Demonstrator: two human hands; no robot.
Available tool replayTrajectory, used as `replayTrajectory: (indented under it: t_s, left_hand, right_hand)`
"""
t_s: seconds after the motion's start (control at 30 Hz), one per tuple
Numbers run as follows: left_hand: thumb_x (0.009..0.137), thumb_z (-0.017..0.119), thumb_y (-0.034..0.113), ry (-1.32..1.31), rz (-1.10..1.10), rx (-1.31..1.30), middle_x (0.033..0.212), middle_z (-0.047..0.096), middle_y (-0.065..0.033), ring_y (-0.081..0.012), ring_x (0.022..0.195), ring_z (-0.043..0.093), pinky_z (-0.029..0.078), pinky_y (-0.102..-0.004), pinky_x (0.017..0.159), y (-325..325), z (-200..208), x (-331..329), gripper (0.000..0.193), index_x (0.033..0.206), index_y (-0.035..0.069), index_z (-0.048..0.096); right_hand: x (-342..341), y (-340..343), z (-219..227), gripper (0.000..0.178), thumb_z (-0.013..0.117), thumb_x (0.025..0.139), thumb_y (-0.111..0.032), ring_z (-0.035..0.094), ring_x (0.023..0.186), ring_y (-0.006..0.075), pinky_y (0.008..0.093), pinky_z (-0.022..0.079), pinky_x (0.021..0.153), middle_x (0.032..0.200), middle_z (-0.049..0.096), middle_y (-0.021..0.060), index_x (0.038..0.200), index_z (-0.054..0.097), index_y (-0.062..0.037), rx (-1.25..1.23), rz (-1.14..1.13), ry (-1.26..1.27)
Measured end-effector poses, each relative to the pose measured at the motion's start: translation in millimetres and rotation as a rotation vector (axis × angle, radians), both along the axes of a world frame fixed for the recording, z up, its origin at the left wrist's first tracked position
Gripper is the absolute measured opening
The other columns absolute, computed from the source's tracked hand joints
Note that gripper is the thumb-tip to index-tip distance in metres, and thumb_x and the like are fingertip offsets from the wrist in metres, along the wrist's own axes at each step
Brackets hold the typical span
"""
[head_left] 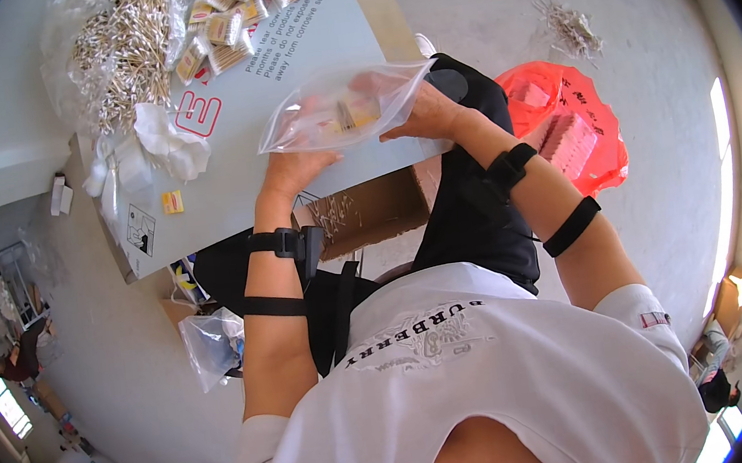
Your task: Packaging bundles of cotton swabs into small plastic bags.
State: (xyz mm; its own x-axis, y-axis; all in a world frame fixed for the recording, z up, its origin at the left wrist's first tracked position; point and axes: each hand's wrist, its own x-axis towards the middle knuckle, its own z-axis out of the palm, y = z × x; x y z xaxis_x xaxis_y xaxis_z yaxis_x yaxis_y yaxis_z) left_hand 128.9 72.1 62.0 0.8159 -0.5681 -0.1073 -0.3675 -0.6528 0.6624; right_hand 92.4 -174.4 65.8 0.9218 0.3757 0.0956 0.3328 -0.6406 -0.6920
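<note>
A clear plastic bag (307, 115) is stretched between my two hands, above the near edge of the grey-topped table (315, 64). Inside it lies a small pack of cotton swabs (357, 112) with a yellow label. My left hand (298, 168) grips the bag's left side, its fingers partly seen through the film. On the other side my right hand (431, 115) is closed on the bag's right end. Farther off on the table lie several small packs of cotton swabs (225, 28), next to a big heap of loose cotton swabs (126, 53) in clear plastic.
A small yellow card (172, 202) and crumpled white plastic (169, 145) lie at the table's left. Below its edge, a cardboard box (396, 210) holds loose swabs. On the floor at right are a red bag (603, 141) with pink packs (568, 147) and scattered swabs (572, 28).
</note>
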Motion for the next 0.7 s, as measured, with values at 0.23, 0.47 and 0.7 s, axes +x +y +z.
replayTrajectory:
  t_s: [0.23,0.47,0.7]
  left_hand:
    - [0.053,0.084,0.015,-0.041,-0.009,-0.195,0.134,0.046,-0.0099,-0.0298,0.124,0.043,0.039,-0.0385,0.102,12,40,-2,0.094,0.137,0.011,0.041]
    - [0.063,0.079,0.02,0.265,0.242,-0.565,0.123,0.055,-0.0104,-0.0214,0.11,0.053,0.046,-0.0333,0.081,3,136,-6,0.067,0.124,0.008,0.053]
    - [0.068,0.063,0.001,-0.074,0.243,-0.184,0.066,0.061,-0.0076,-0.0178,0.061,0.058,0.045,-0.0292,0.061,-20,154,7,0.012,0.078,-0.002,0.058]
  right_hand:
    - [-14,-25,25,0.09,0.082,0.052,-0.011,0.041,0.127,0.0315,0.0363,0.031,0.109,0.137,0.043,0.0136,0.133,0.044,-0.0033,0.039,-0.053,0.023]
    - [-24,-43,127,0.053,0.074,0.073,-0.029,0.059,0.104,0.0288,0.033,0.044,0.092,0.105,0.063,0.0139,0.115,0.06,0.0001,0.782,-0.36,0.179]
    - [-19,-5,145,0.014,0.064,0.075,-0.015,0.061,0.072,0.0348,0.0404,0.048,0.064,0.079,0.063,0.0144,0.08,0.06,-0.0024,-0.018,-0.549,-0.054]
